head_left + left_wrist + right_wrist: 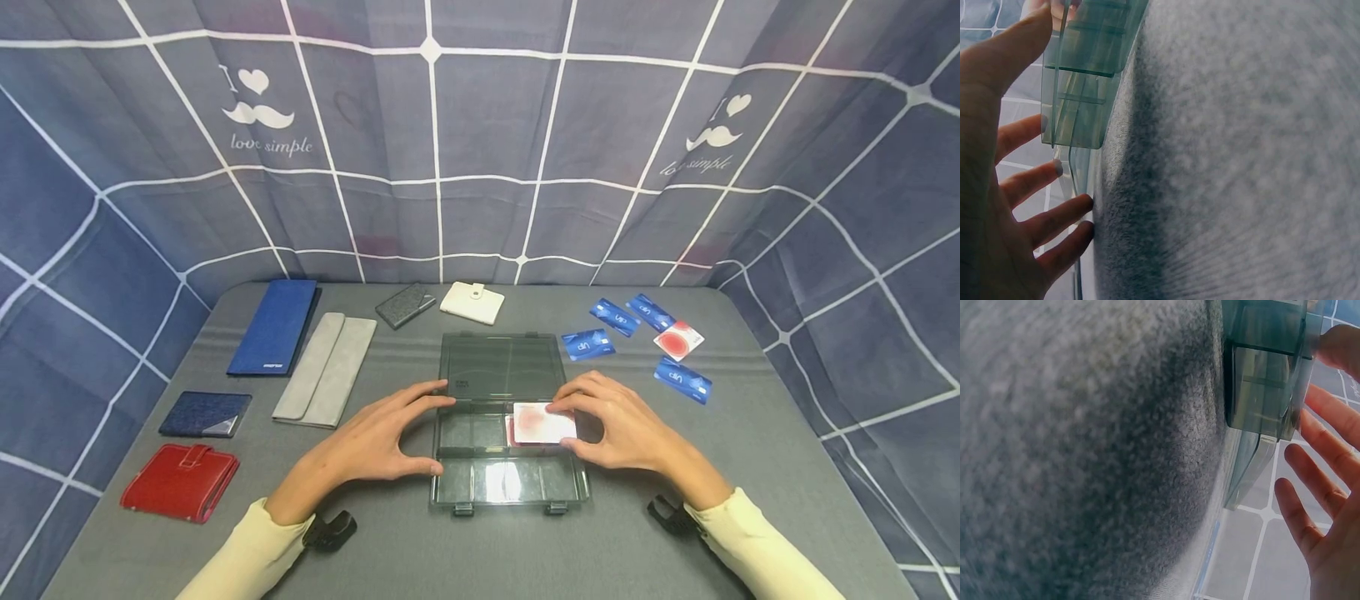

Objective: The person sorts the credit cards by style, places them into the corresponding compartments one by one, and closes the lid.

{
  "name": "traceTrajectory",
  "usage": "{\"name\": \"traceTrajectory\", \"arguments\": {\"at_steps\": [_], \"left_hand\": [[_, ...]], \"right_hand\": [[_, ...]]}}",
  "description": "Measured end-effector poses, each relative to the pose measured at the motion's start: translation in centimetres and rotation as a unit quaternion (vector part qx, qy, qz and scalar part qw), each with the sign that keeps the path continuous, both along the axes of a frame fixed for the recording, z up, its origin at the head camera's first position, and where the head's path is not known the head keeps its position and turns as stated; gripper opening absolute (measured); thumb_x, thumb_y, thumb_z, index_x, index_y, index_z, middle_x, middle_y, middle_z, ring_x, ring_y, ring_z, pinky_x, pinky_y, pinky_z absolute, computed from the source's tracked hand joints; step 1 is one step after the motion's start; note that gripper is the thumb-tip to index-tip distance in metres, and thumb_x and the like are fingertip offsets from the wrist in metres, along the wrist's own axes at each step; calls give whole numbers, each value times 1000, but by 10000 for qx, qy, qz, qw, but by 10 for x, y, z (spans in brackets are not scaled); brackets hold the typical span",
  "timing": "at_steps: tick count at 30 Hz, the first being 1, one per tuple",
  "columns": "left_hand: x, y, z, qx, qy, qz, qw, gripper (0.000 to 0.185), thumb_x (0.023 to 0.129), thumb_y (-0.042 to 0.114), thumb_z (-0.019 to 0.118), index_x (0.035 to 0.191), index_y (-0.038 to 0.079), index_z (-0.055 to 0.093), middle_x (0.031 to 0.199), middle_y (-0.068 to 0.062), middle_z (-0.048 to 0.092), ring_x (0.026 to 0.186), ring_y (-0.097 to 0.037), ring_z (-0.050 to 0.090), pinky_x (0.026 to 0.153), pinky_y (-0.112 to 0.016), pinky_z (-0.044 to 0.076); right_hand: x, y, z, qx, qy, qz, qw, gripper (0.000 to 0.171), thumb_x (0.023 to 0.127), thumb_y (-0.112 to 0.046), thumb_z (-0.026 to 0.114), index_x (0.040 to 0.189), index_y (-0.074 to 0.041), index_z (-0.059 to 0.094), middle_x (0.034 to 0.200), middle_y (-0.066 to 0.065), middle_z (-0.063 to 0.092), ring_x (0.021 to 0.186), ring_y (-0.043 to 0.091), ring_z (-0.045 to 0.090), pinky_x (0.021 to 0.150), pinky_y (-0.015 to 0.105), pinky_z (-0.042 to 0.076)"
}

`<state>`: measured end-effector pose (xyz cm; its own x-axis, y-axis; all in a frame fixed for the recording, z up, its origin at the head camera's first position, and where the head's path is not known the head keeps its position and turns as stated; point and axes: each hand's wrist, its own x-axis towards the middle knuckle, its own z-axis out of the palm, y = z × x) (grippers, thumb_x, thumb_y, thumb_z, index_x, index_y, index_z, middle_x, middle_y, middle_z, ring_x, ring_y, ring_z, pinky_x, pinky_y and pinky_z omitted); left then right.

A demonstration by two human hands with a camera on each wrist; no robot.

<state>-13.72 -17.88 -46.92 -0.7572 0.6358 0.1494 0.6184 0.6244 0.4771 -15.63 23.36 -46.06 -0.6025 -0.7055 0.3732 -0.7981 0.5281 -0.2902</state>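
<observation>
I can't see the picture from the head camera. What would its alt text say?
Two hands work at an open clear plastic organizer box on a grey table: the right hand holds a white-and-red card over it, the left hand steadies its left side. Wallets lie to the left, blue cards to the right.

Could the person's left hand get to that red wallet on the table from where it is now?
Probably yes: the left hand rests by the clear box, and only bare table lies between it and the red wallet.
</observation>
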Motion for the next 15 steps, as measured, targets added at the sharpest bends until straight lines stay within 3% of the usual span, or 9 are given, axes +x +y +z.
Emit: {"name": "traceTrajectory", "arguments": {"at_steps": [15], "left_hand": [[-1, 1, 1, -32, 38, -14, 10000, 92, 81, 68, 86, 159, 31, 53, 172, 1, 40, 149, -33, 50, 111, -63, 48]], "right_hand": [[-3, 3, 1, -97, -108, 57, 9999, 46, 82, -31, 87, 126, -23, 77, 127, -12, 69, 121, 13, 62, 102, 40, 52]]}}
